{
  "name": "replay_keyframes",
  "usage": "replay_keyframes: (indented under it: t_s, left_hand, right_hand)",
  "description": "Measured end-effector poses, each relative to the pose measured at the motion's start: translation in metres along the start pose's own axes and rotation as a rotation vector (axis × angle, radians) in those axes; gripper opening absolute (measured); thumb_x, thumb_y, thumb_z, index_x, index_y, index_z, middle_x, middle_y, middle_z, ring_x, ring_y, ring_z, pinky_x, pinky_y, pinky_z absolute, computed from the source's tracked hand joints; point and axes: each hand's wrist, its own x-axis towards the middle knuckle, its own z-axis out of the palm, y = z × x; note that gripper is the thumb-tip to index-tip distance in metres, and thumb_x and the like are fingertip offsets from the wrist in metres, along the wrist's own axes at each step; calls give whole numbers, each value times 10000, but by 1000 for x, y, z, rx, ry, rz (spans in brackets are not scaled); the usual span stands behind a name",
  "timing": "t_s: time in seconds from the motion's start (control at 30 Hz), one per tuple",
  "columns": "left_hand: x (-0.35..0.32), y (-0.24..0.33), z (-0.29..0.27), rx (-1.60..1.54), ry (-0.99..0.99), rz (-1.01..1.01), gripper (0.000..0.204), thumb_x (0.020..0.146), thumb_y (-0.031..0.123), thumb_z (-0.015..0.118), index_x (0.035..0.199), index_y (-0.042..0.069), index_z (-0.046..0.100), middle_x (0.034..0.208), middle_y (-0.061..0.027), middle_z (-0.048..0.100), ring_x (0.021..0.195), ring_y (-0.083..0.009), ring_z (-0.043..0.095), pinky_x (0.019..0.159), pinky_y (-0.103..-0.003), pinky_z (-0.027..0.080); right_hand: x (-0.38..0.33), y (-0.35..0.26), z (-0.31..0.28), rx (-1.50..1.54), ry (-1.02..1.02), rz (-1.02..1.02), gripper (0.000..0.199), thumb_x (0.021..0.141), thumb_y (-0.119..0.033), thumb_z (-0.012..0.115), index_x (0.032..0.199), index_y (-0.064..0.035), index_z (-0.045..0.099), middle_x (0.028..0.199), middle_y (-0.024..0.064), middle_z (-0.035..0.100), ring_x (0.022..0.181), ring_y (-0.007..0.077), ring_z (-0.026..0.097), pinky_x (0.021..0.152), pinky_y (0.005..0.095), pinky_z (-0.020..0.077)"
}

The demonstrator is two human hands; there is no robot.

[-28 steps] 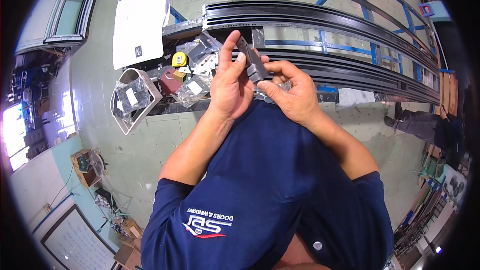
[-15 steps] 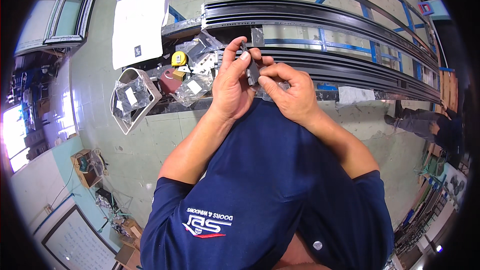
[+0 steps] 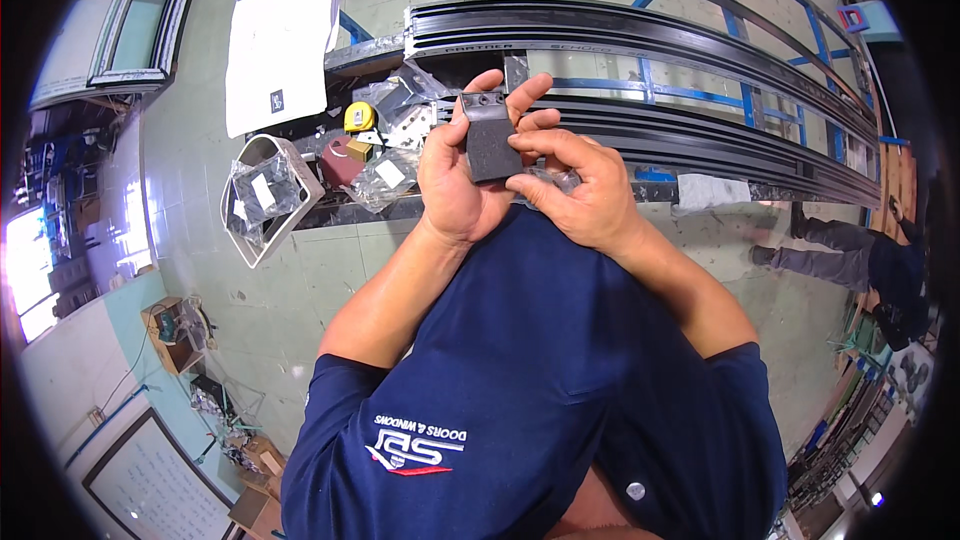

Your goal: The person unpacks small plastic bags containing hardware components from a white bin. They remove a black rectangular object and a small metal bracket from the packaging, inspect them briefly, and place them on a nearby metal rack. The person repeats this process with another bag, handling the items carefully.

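Left hand [image 3: 455, 185] and right hand [image 3: 592, 190] hold black block [image 3: 492, 150]

It lies against the left palm, thumb at one edge, right thumb and index finger at the other. Left of the grip sit a yellow tape measure [image 3: 358, 117] and a pale container [image 3: 306, 180]; beyond it stretch dark profiles [image 3: 560, 22].

Matt black block [image 3: 490, 150], shiny black profiles [image 3: 620, 28]
Block face grainy; clear plastic bag [image 3: 374, 192] crinkled and glossy; navy shirt [image 3: 540, 340] matt cloth.
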Motion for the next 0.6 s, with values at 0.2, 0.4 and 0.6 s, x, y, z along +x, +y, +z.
replay_keyframes:
  t_s: [0.2, 0.4, 0.6]
  left_hand:
    - [-2, 0, 1, 62, -57, 0, 648, 1009, 342, 439, 1608, 145, 291, 1508, -244, 498, 1320, -386, 574, 1126, -533, 452]
    - [-3, -1, 8, 216, -34, 32, 741, 974, 225, 530, 1648, 148, 232, 1505, -224, 491, 1354, -373, 552, 1113, -502, 472]
    - [-6, 0, 6, 424, 32, 80, 811, 958, 74, 598, 1665, 158, 209, 1478, -176, 499, 1375, -308, 529, 1127, -415, 448]
  right_hand:
    - [0, 0, 4, 82, 100, 44, 340, 828, -123, 847, 1131, -62, 706, 991, 116, 767, 831, 241, 753, 770, 346, 563]
    - [-1, 7, 5, 130, 139, 101, 347, 855, -93, 826, 1173, -52, 694, 893, 62, 721, 756, 156, 681, 723, 291, 536]
    - [-1, 1, -3, 204, 61, 289, 342, 916, -171, 794, 1225, -61, 699, 895, 39, 715, 766, 99, 636, 719, 273, 519]
